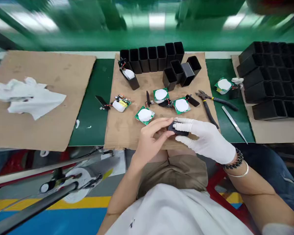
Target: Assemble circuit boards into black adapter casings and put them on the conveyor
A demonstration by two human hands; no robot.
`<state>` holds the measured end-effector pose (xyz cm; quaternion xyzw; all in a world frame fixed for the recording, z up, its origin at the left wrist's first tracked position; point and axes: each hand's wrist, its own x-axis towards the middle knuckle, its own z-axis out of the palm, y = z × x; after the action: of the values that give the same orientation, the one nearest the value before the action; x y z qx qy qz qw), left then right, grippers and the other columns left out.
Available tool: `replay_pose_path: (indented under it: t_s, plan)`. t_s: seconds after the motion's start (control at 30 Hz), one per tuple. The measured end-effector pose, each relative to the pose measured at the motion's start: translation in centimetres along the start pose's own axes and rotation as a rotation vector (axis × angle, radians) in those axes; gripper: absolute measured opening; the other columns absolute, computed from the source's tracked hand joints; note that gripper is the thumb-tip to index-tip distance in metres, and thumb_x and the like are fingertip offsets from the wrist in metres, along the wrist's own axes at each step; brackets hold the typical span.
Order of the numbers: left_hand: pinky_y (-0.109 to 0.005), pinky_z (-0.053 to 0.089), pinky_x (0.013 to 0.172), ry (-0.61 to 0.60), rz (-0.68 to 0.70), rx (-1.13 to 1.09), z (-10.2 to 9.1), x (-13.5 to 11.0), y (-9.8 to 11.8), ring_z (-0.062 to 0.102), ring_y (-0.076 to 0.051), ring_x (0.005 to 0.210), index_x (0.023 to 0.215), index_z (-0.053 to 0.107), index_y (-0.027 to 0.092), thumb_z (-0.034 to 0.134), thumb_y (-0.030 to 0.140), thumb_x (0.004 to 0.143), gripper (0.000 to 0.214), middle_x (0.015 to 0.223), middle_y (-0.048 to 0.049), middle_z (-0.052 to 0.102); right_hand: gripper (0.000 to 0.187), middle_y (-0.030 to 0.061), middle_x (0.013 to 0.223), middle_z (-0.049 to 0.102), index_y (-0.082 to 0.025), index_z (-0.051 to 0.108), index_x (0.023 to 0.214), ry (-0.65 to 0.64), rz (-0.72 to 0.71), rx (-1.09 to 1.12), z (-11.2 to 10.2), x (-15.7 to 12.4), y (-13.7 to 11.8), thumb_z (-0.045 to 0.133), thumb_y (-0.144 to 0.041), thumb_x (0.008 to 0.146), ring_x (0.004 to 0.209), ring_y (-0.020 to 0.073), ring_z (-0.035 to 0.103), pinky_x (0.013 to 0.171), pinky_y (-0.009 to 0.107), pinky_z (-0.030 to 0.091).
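My bare left hand (150,138) and my white-gloved right hand (205,138) meet at the near edge of a cardboard sheet (122,127). Both pinch a small black part (177,129) between their fingertips. Just beyond them lie three green circuit boards with white round domes (145,115) (161,95) (181,105), with small black pieces and wires among them. Another wired board assembly (120,104) lies to the left.
A row of black rectangular housings (152,58) stands at the back, with three more (180,74) grouped nearby. Pliers (209,104) and tweezers (234,123) lie right. Stacked black housings (271,78) fill the far right. A crumpled white cloth (29,98) rests on left cardboard.
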<state>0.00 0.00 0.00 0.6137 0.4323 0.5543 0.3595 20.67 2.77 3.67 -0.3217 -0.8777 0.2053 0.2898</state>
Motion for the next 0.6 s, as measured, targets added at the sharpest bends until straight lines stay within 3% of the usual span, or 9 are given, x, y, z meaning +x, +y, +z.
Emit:
replay_pose_path:
  t_s: [0.13, 0.23, 0.33, 0.43, 0.6]
  plan:
    - [-0.021, 0.057, 0.065, -0.056, -0.091, -0.075, -0.3, 0.3, -0.1, 0.07, -0.014, 0.079, 0.114, 0.083, 0.024, 0.084, 0.023, 0.084, 0.03, 0.116, -0.011, 0.081, 0.018, 0.0047, 0.114, 0.082, -0.023, 0.074, 0.113, 0.059, -0.074, -0.11, 0.7, 0.7, 0.8, 0.067, -0.021, 0.096, 0.098, 0.0225, 0.081, 0.081, 0.032, 0.067]
    - [-0.02, 0.057, 0.067, -0.1, -0.188, -0.15, -0.6, 0.5, 0.0, 0.068, -0.012, 0.078, 0.119, 0.081, 0.026, 0.083, 0.026, 0.086, 0.033, 0.116, -0.0099, 0.08, 0.014, 0.0009, 0.106, 0.083, -0.028, 0.075, 0.105, 0.066, -0.08, -0.115, 0.5, 0.7, 0.8, 0.067, -0.021, 0.096, 0.091, 0.0216, 0.081, 0.074, 0.032, 0.067]
    - [-0.018, 0.057, 0.069, 0.025, -0.237, -0.252, -0.7, 0.4, 0.0, 0.069, -0.01, 0.078, 0.12, 0.079, 0.026, 0.076, 0.029, 0.092, 0.028, 0.11, -0.0078, 0.081, 0.016, -0.0006, 0.109, 0.083, -0.031, 0.074, 0.106, 0.102, -0.07, -0.136, -0.1, 0.4, -0.1, 0.07, -0.022, 0.094, 0.091, 0.0206, 0.081, 0.076, 0.03, 0.067]
    - [-0.016, 0.054, 0.058, 0.181, -0.197, -0.366, -0.7, -0.1, -0.1, 0.067, -0.008, 0.067, 0.113, 0.081, 0.026, 0.073, 0.03, 0.096, 0.02, 0.098, -0.0054, 0.08, 0.02, 0.0026, 0.121, 0.08, -0.03, 0.073, 0.113, 0.156, -0.039, -0.246, 0.1, 0.3, -0.7, 0.072, -0.024, 0.094, 0.102, 0.0224, 0.08, 0.08, 0.03, 0.066]
    - [-0.014, 0.051, 0.055, 0.265, -0.099, -0.392, -0.7, -0.8, -0.4, 0.065, -0.007, 0.065, 0.101, 0.082, 0.024, 0.073, 0.023, 0.095, 0.011, 0.086, -0.0023, 0.078, 0.014, 0.0039, 0.115, 0.082, -0.023, 0.072, 0.11, 0.15, -0.066, -0.2, 1.4, 0.7, 0.3, 0.067, -0.022, 0.097, 0.1, 0.0203, 0.081, 0.081, 0.03, 0.067]
